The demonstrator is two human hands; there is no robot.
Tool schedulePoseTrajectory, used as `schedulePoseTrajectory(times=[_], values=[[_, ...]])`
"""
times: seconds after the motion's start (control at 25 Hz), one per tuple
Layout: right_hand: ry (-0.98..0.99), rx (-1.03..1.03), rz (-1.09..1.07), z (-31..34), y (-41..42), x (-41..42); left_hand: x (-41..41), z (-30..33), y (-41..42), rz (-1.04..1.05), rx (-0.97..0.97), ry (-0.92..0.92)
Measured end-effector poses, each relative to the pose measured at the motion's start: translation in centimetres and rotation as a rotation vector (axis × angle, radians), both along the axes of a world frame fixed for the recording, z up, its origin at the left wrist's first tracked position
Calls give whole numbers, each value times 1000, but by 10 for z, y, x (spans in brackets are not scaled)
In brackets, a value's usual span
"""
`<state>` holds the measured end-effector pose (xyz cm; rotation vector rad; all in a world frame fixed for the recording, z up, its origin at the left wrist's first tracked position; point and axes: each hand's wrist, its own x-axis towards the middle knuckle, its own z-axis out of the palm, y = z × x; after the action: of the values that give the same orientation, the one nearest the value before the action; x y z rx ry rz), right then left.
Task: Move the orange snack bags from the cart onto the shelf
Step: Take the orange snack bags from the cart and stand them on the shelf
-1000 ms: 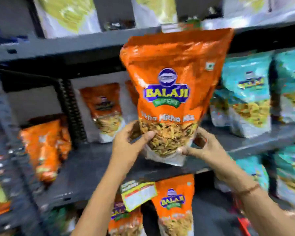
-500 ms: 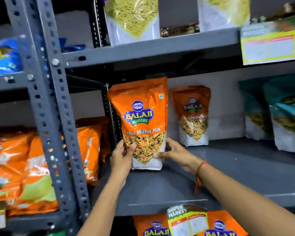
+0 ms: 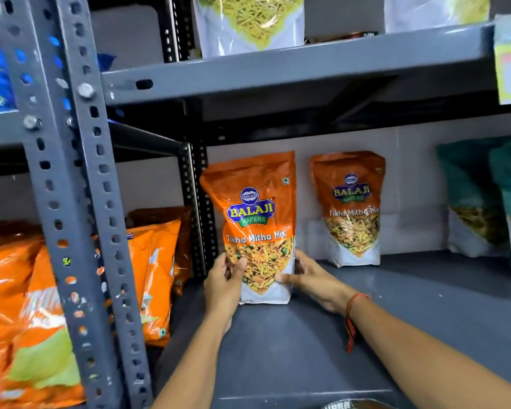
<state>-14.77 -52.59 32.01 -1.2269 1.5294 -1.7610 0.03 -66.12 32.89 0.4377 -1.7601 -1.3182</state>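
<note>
Head cam shows the left hand [image 3: 223, 286] and right hand [image 3: 314, 280], each grip pinching the orange snack bag [image 3: 255, 219] upright on the grey shelf [image 3: 396, 335], near a matching bag [image 3: 350, 208].

Two bare forearms in view, no sleeves visible anywhere up to frame edge. Left hand [image 3: 223, 286]: no ring, no watch, no band at wrist. Right hand [image 3: 316, 280]: no ring visible on fingers that show. Red-orange thread bracelet [image 3: 355, 299] wrapped around right wrist, thin, several strands. Loose tail of same thread [image 3: 349, 335] hangs down from knot, frayed at end. Nails short where visible, otherwise too blurred to tell.
</note>
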Motion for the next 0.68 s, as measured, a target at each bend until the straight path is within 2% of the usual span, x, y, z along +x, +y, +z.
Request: schedulePoseTrajectory(times=[0.16, 0.32, 0.52, 0.6, 0.68], values=[[16, 7, -26, 0, 0, 1, -3, 0, -3, -6, 20, -14], [68, -8, -209, 9, 12, 19, 5, 0, 3, 27, 41, 22], [62, -179, -492, 28, 51, 57, 20, 15, 50, 148, -256, 221], [54, -301, -604, 33, 81, 74, 13, 23, 91, 47, -297, 291], [24, -429, -721, 36, 119, 89, 3, 33, 144, -137, -222, 363]])
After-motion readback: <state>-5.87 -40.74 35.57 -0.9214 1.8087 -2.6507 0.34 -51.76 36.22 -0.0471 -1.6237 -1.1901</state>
